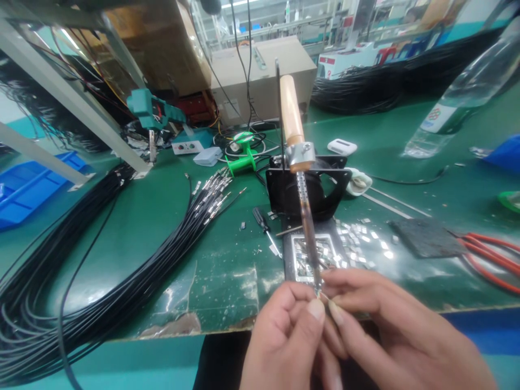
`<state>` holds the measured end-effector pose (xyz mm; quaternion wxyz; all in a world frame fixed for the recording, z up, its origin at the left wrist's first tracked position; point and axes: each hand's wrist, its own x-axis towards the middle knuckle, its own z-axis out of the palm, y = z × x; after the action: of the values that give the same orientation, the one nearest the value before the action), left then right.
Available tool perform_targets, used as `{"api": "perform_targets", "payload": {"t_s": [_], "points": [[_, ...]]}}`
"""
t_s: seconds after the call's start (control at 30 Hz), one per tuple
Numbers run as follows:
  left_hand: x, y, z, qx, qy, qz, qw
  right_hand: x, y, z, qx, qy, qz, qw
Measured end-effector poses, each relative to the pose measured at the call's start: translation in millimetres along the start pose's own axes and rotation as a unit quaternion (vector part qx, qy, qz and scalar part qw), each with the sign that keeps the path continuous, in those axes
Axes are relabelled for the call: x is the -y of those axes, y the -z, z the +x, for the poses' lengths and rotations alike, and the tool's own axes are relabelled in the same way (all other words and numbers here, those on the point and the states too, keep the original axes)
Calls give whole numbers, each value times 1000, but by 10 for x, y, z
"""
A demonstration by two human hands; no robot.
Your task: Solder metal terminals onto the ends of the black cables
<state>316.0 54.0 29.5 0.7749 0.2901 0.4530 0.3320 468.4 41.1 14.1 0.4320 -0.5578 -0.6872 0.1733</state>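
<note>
While I take the soldering iron (303,192) tip as my clock's hub, I read across from a blue bin (44,189) between nine and ten. Black cables (162,254) sweep round at nine in a thick bundle, their metal-tipped ends fanned just beside a green spool (242,162) at eleven. I see a screwdriver (262,221) between ten and eleven.

My left hand (286,327), between seven and eight, is narrow, thumb and forefinger pinched on a tiny piece (318,296) right by the tip, too small for me to identify. The iron points down from twelve, its wooden handle in a metal clamp (300,154). Near four, my right hand (400,319) pinches a thin strand (326,297) reaching toward the tip.

Beyond, I have a clear bottle (459,97) between one and two, then red-handled pliers (493,259) at three.
</note>
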Motion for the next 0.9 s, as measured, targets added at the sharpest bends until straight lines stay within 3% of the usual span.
{"api": "perform_targets", "payload": {"t_s": [0.63, 0.9], "points": [[-19, 7, -4, -1, -4, 4, 1000, -4, 10, 2, -1, 12, 5, 1000], [0, 2, -9, 0, -4, -14, 1000, 123, -84, 95, -94, -58, -26, 994]]}}
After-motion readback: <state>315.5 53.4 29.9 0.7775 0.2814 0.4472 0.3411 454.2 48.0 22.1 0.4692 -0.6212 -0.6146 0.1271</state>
